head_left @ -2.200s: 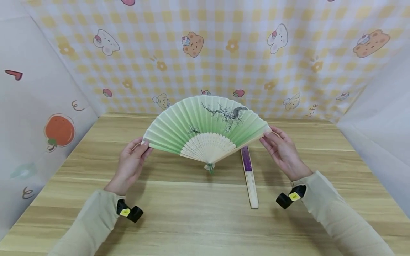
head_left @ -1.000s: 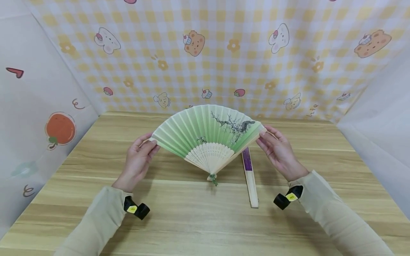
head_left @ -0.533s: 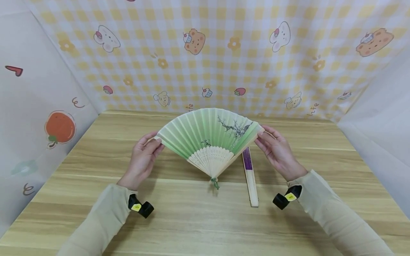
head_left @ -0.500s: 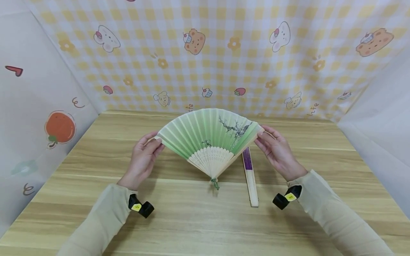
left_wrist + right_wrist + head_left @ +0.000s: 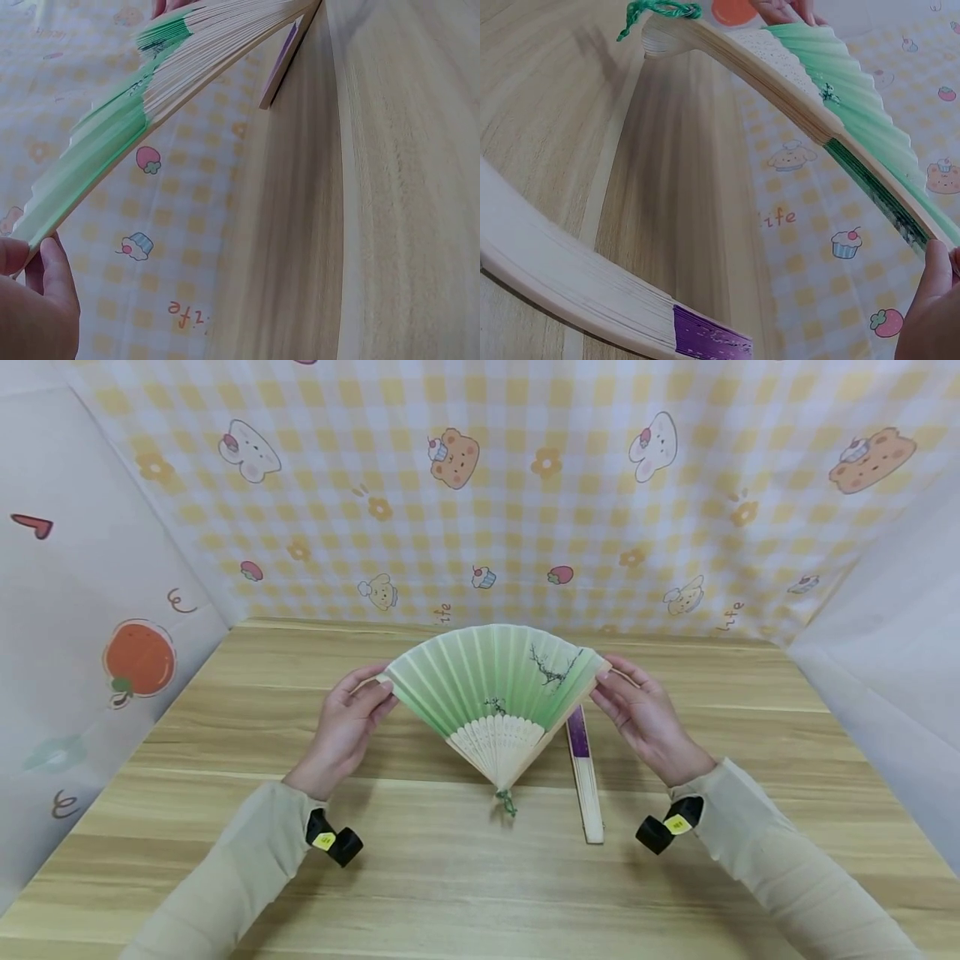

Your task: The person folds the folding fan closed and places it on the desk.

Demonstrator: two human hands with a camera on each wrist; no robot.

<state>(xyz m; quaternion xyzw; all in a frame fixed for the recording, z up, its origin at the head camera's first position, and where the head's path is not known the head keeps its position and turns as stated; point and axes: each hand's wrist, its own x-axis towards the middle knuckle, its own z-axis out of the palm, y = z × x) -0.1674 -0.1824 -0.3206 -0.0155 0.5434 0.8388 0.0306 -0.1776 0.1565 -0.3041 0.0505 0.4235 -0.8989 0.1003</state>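
A green and white folding fan [image 5: 480, 672], printed with a dark blossom branch, is partly spread between my two hands. My left hand [image 5: 345, 722] pinches its left outer edge between thumb and fingers. At the opposite outer stick, my right hand [image 5: 648, 718] pinches the top corner. The fan's pivot end points toward me, with a green cord [image 5: 667, 10] hanging from it. On the right side several ribs lie stacked together, as the right wrist view shows. A second folding fan [image 5: 587, 785], folded up, with purple and pale sticks, lies on the table partly behind the green one.
The wooden table [image 5: 450, 893] spreads out under both forearms. A yellow checked cloth [image 5: 510, 527] with cartoon prints hangs behind its far edge, and white cloth [image 5: 97, 610] hangs at the left. A black camera [image 5: 335, 838] is strapped at each wrist.
The green fan has narrowed and come lower, its pivot nearer me. My left hand has moved right toward the other hand; my right hand has shifted slightly left. The purple fan stays put.
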